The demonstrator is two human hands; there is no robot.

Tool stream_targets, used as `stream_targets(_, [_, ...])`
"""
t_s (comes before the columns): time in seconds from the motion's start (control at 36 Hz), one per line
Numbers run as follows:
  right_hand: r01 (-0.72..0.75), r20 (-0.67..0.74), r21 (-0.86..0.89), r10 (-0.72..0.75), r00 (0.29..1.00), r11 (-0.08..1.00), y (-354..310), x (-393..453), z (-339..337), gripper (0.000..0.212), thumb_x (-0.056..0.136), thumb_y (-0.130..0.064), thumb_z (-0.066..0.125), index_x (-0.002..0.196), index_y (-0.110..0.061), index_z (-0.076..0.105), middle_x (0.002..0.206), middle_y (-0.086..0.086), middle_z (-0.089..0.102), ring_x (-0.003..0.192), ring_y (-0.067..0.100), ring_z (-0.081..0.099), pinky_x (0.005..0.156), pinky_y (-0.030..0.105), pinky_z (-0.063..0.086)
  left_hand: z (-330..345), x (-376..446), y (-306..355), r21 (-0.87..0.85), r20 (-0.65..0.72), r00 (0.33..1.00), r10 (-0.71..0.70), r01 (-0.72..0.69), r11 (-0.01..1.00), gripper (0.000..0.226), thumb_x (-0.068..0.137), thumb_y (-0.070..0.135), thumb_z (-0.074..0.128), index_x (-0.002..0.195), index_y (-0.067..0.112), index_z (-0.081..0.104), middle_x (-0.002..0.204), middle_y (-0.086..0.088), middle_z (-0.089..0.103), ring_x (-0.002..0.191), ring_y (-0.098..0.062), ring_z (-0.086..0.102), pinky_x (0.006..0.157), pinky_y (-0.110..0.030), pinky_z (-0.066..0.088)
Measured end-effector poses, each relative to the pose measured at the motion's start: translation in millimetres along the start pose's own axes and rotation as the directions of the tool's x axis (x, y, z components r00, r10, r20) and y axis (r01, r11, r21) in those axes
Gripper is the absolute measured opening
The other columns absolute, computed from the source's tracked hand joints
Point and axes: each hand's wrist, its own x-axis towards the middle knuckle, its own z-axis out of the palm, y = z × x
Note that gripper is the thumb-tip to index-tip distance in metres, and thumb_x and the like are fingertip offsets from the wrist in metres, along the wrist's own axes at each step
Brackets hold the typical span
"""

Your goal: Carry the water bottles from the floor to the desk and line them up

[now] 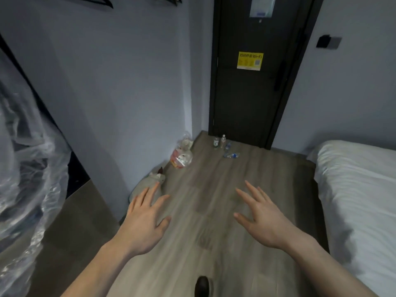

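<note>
Well ahead of both hands, the bottles (225, 145) sit in a small cluster on the floor (214, 189) at the foot of the dark door (252, 82), just above the middle of the frame. Nothing is in reach yet; the coming move looks like a walk forward and a stoop before any grasp.

Left hand (143, 219) and right hand (261, 215) are both held out in the lower half of the frame, palms down, fingers spread and straight, gripping nothing. The cluster lies up-frame between them, a little to the right of centre, so the right hand seems slightly nearer, though the gap to either is large.

Four bottles can be made out, small at this range. Two stand upright side by side close to the door, long axes vertical: one (216, 142) with a pale label, the other (223, 140) taller with a white cap. A third (228, 146) just right of them leans or lies tilted; I cannot tell which. The fourth (231, 155), nearest the camera, lies on its side with its long axis running roughly left to right across the frame, blue label showing. All look like clear plastic.

The upright pair should take a grasp round the body from the side; the lying one would likely need a grip from above across its width. No desk is clearly visible.
</note>
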Motion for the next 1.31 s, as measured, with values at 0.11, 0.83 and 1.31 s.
stream_targets(0.11, [-0.015, -0.004, -0.029, 0.015, 1.000, 0.999, 32.1, 58.6, -15.9, 0.074, 0.100, -0.058, 0.046, 0.161, -0.039, 0.009, 0.170, -0.008, -0.010, 0.157, 0.022, -0.009, 0.128, 0.037, 0.008, 8.9, 70.1, -1.6, -0.017, 0.005, 1.000, -0.006, 0.006, 1.000, 0.068, 0.089, 0.061, 0.031, 0.153, 0.040, 0.027, 0.167, 0.007, -0.011, 0.154, -0.023, -0.008, 0.123, -0.042, 0.002])
stream_targets(0.83, [-0.187, -0.062, 0.058, 0.191, 0.980, 0.981, 256.2, 396.2, -137.6, 0.076, 0.097, -0.064, 0.044, 0.161, -0.041, 0.008, 0.168, -0.012, -0.013, 0.156, 0.019, -0.012, 0.127, 0.040, 0.008, 40.1, 554.6, 112.2, -0.032, 0.067, 0.972, 0.227, -0.225, 0.974, 0.065, 0.099, 0.053, 0.041, 0.157, 0.040, 0.013, 0.164, 0.008, -0.021, 0.148, -0.016, -0.025, 0.122, -0.040, -0.009])
stream_targets(1.31, [-0.026, 0.124, 0.028, 0.022, 0.992, 0.999, 377.3, 689.9, -228.3, 0.074, 0.101, -0.057, 0.045, 0.161, -0.040, 0.005, 0.170, -0.009, -0.009, 0.157, 0.021, -0.006, 0.126, 0.039, 0.013, 71.0, 792.6, 131.0, -0.051, 0.000, 1.000, -0.019, 0.019, 0.998, 0.072, 0.083, 0.065, 0.025, 0.152, 0.044, 0.027, 0.166, 0.009, -0.009, 0.153, -0.022, -0.008, 0.121, -0.045, 0.002])
